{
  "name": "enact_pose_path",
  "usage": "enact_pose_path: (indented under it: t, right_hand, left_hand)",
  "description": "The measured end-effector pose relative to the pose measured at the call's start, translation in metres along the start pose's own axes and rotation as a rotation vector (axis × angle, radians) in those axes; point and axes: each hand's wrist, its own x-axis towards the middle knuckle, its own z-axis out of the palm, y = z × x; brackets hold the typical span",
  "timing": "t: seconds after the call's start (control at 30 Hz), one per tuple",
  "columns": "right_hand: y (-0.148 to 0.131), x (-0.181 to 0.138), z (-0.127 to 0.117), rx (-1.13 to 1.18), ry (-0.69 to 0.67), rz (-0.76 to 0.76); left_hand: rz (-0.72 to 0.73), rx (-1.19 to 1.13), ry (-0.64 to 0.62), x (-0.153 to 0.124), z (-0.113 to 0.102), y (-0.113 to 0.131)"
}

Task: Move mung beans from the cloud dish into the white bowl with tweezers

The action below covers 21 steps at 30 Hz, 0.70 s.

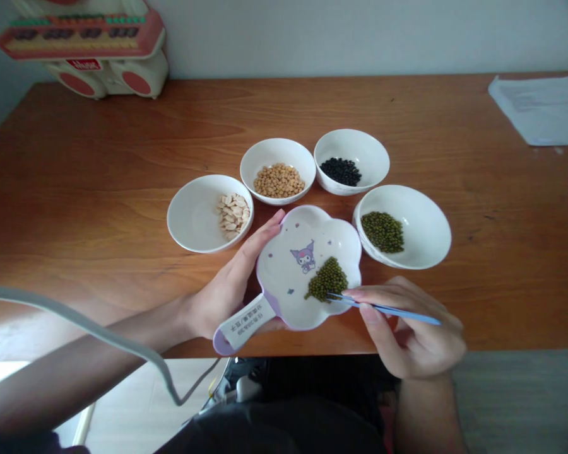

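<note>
A flower-shaped white dish [293, 252] with a lilac rim, a cartoon print and a handle is tilted near the table's front edge. My left hand [234, 280] is closed around its left side and handle. A small heap of green mung beans [327, 279] lies in the dish. My right hand [409, 328] pinches blue tweezers [388, 309], whose tips reach the heap's right edge.
Around the dish stand white bowls: pale seeds [203, 214], soybeans [278, 170], black beans [351, 161], and mung beans [404, 227]. A red-and-cream toy [89, 44] sits at the back left, papers [544, 107] at the back right. A grey cable [99, 334] crosses my left arm.
</note>
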Motion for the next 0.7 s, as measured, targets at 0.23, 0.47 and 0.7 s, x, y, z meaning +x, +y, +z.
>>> enact_pose_path:
  t: [0.23, 0.47, 0.7]
  right_hand:
    - [0.0003, -0.0018, 0.0006, -0.048, -0.001, 0.006]
    - [0.0016, -0.0024, -0.0010, -0.005, -0.004, -0.002]
    - [0.0028, -0.0014, 0.0015, 0.002, -0.059, -0.003]
  left_hand:
    - [-0.024, -0.019, -0.002, 0.0008, 0.0005, -0.0005]
    - [-0.026, -0.020, 0.003, 0.0007, 0.0006, 0.0008]
    - [-0.047, -0.015, 0.012, 0.0004, 0.0009, 0.0026]
